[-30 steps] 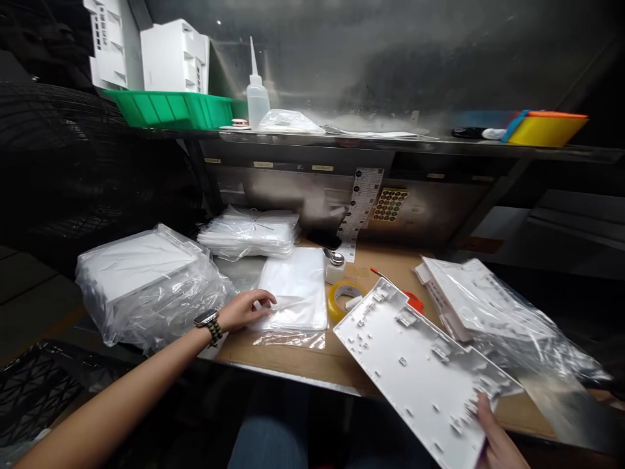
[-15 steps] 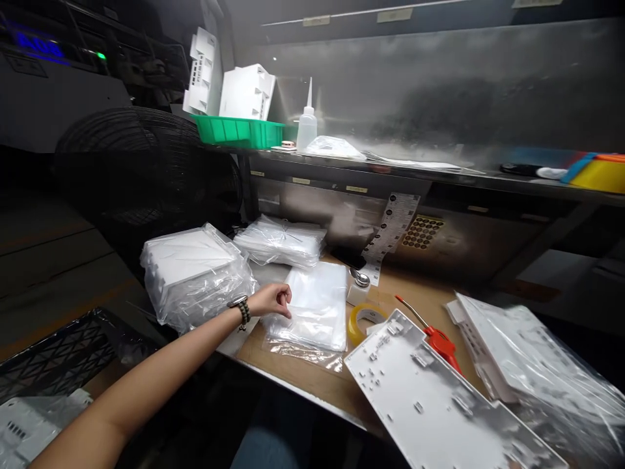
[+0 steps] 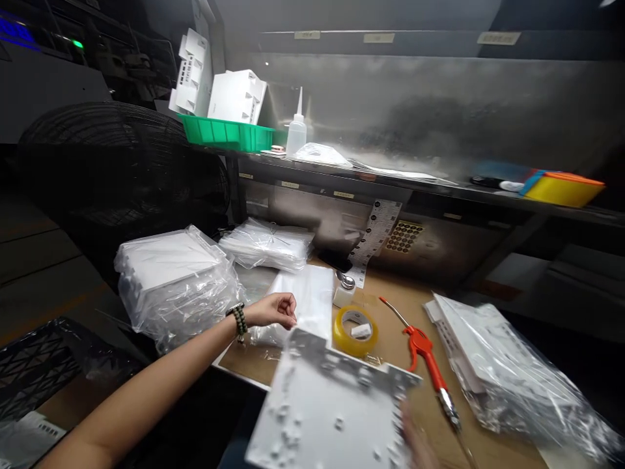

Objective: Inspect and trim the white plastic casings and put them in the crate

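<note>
My left hand [image 3: 279, 310] hovers over the near part of a stack of clear plastic bags [image 3: 312, 296], thumb and fingertips pinched together. Whether a bag's edge is between them I cannot make out. A white plastic housing panel [image 3: 336, 397], studded with small clips and posts, is tilted in front of me. Its upper left corner lies just below my left fingertips. My right hand [image 3: 417, 440], blurred and partly cut off, grips the panel's right edge.
A yellow tape roll [image 3: 355, 331] and a red air blow gun [image 3: 424, 352] lie on the brown bench top. Bagged white panels stand at left [image 3: 176, 280] and right [image 3: 508, 365]. Above, the shelf carries a green bin [image 3: 227, 135] and a squeeze bottle [image 3: 296, 135].
The white panel has swung left across the bench to below my left hand, uncovering the blow gun and tape. My left hand has shifted slightly right, still pinched. My right hand has come into view.
</note>
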`<state>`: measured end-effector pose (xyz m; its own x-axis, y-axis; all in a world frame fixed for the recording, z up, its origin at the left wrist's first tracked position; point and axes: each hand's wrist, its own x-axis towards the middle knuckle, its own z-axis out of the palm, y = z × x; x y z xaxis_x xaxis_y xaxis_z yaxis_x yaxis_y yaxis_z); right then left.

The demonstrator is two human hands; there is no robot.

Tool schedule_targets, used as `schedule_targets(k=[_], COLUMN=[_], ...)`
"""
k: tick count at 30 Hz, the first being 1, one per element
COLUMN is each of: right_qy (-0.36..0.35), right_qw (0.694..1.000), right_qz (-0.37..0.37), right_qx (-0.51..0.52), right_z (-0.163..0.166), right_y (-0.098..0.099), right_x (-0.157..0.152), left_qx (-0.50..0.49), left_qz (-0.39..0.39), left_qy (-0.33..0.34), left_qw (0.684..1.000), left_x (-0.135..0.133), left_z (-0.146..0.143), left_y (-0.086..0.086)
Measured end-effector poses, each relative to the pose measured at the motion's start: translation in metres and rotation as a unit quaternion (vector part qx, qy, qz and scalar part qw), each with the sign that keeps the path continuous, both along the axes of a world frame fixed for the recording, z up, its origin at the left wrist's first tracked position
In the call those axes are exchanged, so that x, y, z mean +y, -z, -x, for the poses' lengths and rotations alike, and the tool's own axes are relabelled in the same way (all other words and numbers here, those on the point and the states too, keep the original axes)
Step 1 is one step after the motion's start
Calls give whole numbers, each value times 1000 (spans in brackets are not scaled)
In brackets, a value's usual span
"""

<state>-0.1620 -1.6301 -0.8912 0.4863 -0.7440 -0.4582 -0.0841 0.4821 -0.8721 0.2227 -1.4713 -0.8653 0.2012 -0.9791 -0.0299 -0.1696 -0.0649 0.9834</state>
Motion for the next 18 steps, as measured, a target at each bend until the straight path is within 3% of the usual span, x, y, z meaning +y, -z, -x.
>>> schedule_targets(k=[4,7,11,15,18], right_qy=[-109,-157,-147,-159,-171], right_qw=[981,960,962,959,960], right_qz=[-74,-99,-105,-128,-133], right_qx=[-140,-212,-206,-196,-179], right_z=[-85,-128,-131,-112,-104], right_y=[-15,-30,-32,-20,-13], right_x=[51,66,58,51,52], left_qx=[-18,-51,-123,-225,-288], left_qz=[36,44,73,115,116], left_qy=[24,27,-37,-141,-163], left_qw=[999,997,989,957,937], left_x=[-19,-27,-19,-10,-13], left_z=[27,28,16,16,28], left_y=[7,13,12,-4,-15])
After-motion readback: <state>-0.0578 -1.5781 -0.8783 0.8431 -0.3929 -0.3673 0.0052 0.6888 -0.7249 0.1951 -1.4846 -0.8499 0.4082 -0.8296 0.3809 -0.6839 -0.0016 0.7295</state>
